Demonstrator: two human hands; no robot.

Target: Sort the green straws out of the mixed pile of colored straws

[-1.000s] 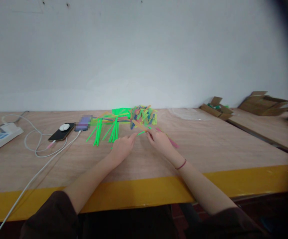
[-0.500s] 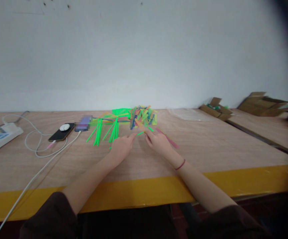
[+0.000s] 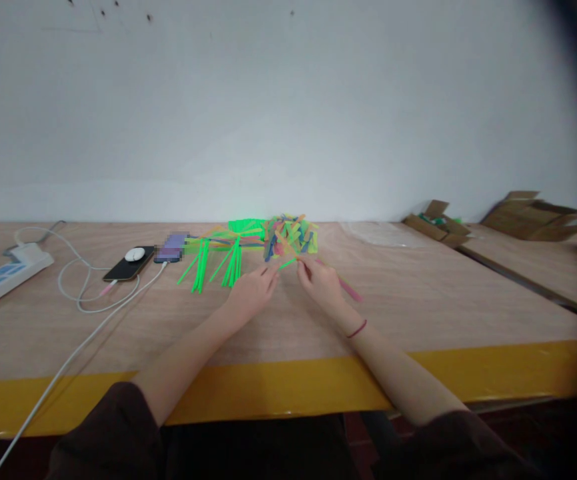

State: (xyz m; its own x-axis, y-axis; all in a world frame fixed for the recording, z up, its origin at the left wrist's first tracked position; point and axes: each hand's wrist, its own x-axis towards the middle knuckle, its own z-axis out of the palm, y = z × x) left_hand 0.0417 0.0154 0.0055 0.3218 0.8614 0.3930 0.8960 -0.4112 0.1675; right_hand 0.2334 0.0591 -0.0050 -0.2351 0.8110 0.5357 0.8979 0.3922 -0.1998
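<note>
A thin bright-green stick spans the gap between my two hands. My left hand has its fingertips pinched at the stick's left end. At the other end, my right hand closes thumb and fingers on it. Just beyond the fingers lies a heap of short multicoloured strips. Pink strips lie beside my right hand, partly hidden by it. Left of my left hand, green sticks rest in two loose groups, one farther left and one nearer.
Long coloured strips and a green bundle lie at the back. To the left are a phone, a black phone with a white earbud case, cables and a power strip. Cardboard boxes stand right.
An orange strip near my right fingertips is no longer seen there. The green stick now runs more directly between both hands. The view has shifted slightly.
</note>
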